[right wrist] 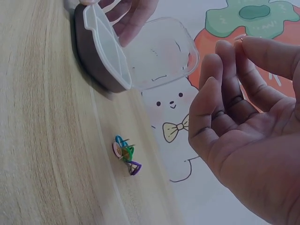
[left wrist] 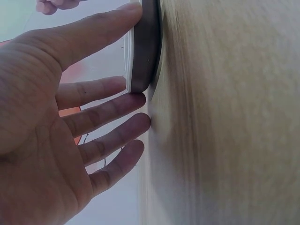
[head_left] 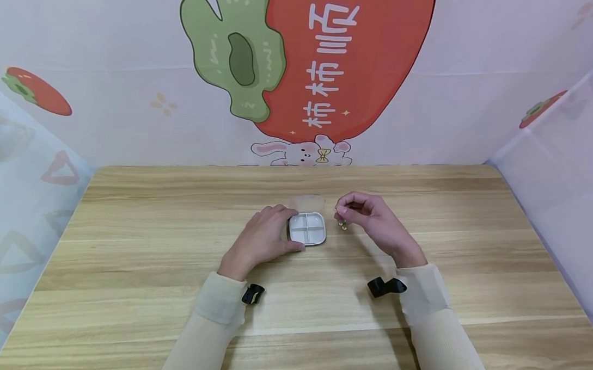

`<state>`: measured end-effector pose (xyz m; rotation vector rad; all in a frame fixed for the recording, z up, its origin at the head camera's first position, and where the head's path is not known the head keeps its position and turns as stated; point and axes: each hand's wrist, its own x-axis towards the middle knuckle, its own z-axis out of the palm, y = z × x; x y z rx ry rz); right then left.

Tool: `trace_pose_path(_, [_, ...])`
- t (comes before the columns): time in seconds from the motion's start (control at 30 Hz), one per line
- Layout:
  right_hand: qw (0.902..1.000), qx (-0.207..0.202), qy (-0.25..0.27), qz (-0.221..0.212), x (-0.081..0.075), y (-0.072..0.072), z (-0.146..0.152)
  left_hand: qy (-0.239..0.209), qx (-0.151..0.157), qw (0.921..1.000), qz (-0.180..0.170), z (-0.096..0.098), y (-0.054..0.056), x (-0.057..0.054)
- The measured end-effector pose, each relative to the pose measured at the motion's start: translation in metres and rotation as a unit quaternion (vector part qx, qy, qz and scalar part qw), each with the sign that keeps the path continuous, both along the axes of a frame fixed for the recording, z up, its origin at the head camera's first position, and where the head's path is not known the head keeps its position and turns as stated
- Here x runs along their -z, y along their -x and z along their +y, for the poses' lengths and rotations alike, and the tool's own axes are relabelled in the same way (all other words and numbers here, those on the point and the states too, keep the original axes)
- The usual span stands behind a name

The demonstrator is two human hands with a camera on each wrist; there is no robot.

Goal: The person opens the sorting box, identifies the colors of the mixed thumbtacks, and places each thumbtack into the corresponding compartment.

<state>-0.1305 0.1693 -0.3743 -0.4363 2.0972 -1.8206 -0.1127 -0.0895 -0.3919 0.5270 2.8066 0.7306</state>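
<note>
Dropping the tiny, thin piece (right wrist: 240, 37), too small to identify, is judged the chief risk: the right hand (head_left: 377, 220) pinches it only at the fingertips, above the wood-grain table (head_left: 126, 282). A low sweep of that hand could also scatter the cluster of small blue, pink, green and purple pieces (right wrist: 125, 152) near it. The white, four-compartment box with dark outer walls (head_left: 316, 236) sits between the hands, its clear plastic lid (right wrist: 161, 51) open; the cluster lies to its right, apart. The left hand (head_left: 261, 237) holds the box between thumb and forefinger; uneven pressure might shift it.
</note>
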Motion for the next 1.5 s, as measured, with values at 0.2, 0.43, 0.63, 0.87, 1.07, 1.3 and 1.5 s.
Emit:
trace_pose_path(0.2, [0.9998,-0.009,0.017,0.004,0.000,0.001,-0.001,-0.001,0.003,1.0000,0.004,0.000,0.000,0.000])
trace_pose_path(0.43, [0.9984,-0.016,0.051,-0.017,0.000,0.000,-0.003,0.002,0.003,1.0000,0.003,0.000,0.000,-0.001])
trace_pose_path(0.63, [0.9983,-0.013,0.053,-0.021,0.001,0.000,-0.004,0.006,0.003,1.0000,0.004,0.001,-0.002,-0.001])
trace_pose_path(0.87, [0.9996,0.022,-0.009,0.013,0.003,-0.001,-0.012,0.002,0.003,1.0000,0.009,0.002,-0.003,-0.001])
trace_pose_path(1.07, [0.9947,0.038,-0.066,0.069,0.006,-0.002,-0.018,0.000,0.004,0.9999,0.012,0.003,-0.002,0.000])
trace_pose_path(1.3, [0.9879,0.042,-0.120,0.088,0.008,-0.005,-0.026,-0.001,0.007,0.9999,0.013,0.002,-0.002,0.000])
trace_pose_path(1.5, [0.9804,0.034,-0.161,0.109,0.012,-0.006,-0.029,0.003,0.009,0.9999,0.012,0.001,-0.002,0.000])
